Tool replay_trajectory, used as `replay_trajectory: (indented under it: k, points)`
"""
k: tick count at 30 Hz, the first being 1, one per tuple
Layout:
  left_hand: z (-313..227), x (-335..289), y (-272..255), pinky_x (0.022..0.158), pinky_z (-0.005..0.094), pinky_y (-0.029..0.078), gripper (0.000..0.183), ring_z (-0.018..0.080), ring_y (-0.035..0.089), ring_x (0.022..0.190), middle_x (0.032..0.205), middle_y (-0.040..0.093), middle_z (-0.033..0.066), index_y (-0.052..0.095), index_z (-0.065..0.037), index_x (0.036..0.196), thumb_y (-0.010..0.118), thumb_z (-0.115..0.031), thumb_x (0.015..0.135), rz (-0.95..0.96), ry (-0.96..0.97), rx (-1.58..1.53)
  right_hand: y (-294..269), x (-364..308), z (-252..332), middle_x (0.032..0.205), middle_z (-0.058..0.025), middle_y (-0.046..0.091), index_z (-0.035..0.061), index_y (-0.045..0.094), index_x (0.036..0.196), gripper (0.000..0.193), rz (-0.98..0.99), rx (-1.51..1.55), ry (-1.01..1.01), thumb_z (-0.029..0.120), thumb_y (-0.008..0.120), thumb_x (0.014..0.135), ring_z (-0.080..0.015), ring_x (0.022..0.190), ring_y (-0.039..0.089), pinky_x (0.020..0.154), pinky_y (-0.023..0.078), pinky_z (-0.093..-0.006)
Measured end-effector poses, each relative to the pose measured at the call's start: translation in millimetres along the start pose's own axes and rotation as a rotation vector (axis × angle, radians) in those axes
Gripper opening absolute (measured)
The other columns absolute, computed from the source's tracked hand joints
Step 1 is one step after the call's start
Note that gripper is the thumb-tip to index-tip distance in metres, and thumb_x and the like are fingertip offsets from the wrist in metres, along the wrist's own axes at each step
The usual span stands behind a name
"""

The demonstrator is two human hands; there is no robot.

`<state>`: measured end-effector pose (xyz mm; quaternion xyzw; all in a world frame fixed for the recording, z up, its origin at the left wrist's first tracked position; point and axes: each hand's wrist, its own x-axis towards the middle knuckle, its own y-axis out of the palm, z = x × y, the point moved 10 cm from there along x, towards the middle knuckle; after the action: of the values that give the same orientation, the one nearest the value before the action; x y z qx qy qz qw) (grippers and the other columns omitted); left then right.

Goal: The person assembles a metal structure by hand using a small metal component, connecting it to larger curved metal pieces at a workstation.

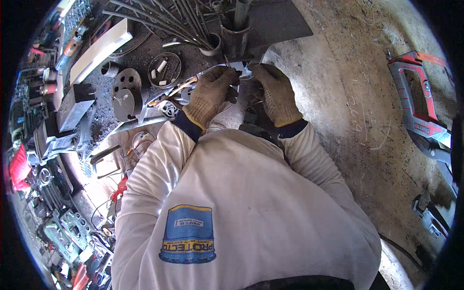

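Both hands wear brown knitted work gloves and meet closely at the front of a cluttered workbench. The fingers of my left hand [209, 94] are curled, and a thin metal rod [226, 60] pokes up beyond them. My right hand [278, 94] is a little apart from it, also closed, with another thin rod tip [262, 57] rising above the fingers. Whether these tips belong to one bent piece cannot be seen. The undersides of the hands and the rods' lower parts are hidden. A bright pale patch shows between the gloves.
Beyond my hands stand a can of long rods [212, 47] and a dark metal cylinder [235, 41]. To the left lie a round dish [180, 72] with white pieces, a holed metal disc [126, 79] and a pale bar [99, 52]. A red-grey hand saw [403, 92] is at the right.
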<state>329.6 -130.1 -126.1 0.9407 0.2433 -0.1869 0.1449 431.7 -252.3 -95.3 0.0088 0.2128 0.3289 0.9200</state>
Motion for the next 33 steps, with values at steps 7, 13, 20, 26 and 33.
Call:
replay_trajectory:
  k: [7,13,20,26,33]
  points:
    - [-15.4,1.1,2.4,0.063,0.0293,0.056,0.026,0.0164,0.066,0.075,0.097,0.070,0.0103,0.065,0.000,0.111,0.056,-0.023,0.101,-0.024,0.068,0.027,1.4,19.2,-6.9,0.081,-0.0066,0.067,-0.0008,0.066,0.102,0.026,-0.004,0.039,0.023,0.024,0.066,0.094,-0.0138,0.069,0.066,0.061,0.056,-0.0277]
    - [-5.6,-1.6,-1.7,0.065,0.0287,0.056,0.025,0.0164,0.066,0.079,0.099,0.069,0.0098,0.065,-0.001,0.112,0.059,-0.022,0.099,-0.025,-0.049,-0.196,10.8,30.2,2.3,0.087,-0.0075,0.067,-0.0001,0.066,0.103,0.025,0.001,0.077,-0.037,0.022,0.067,0.092,-0.0147,0.071,0.066,0.060,0.054,-0.0268]
    - [-25.4,-10.4,-29.2,0.063,0.0282,0.053,0.024,0.0135,0.064,0.073,0.089,0.068,0.0084,0.064,0.000,0.107,0.068,-0.020,0.094,-0.159,0.046,0.308,2.1,52.1,17.9,0.081,-0.0085,0.069,-0.0018,0.067,0.104,0.026,-0.050,-0.076,-0.100,0.022,0.065,0.092,-0.0167,0.066,0.067,0.060,0.055,-0.0296]
    - [-42.1,-11.8,-42.1,0.065,0.0290,0.054,0.027,0.0164,0.065,0.075,0.089,0.068,0.0097,0.063,0.001,0.105,0.075,-0.014,0.087,-0.415,0.317,0.568,7.2,57.0,18.9,0.075,-0.0112,0.070,-0.0034,0.069,0.099,0.028,-0.056,-0.114,-0.137,0.023,0.064,0.092,-0.0182,0.062,0.069,0.058,0.057,-0.0311]
    - [-87.9,-21.0,-22.0,0.079,0.0374,0.054,0.040,0.0289,0.068,0.088,0.103,0.068,0.0173,0.063,0.002,0.103,0.083,-0.016,0.073,-0.341,0.668,0.064,4.7,64.2,16.4,0.080,-0.0117,0.071,-0.0028,0.069,0.102,0.028,-0.041,-0.092,-0.099,0.023,0.064,0.092,-0.0183,0.065,0.069,0.060,0.058,-0.0307]
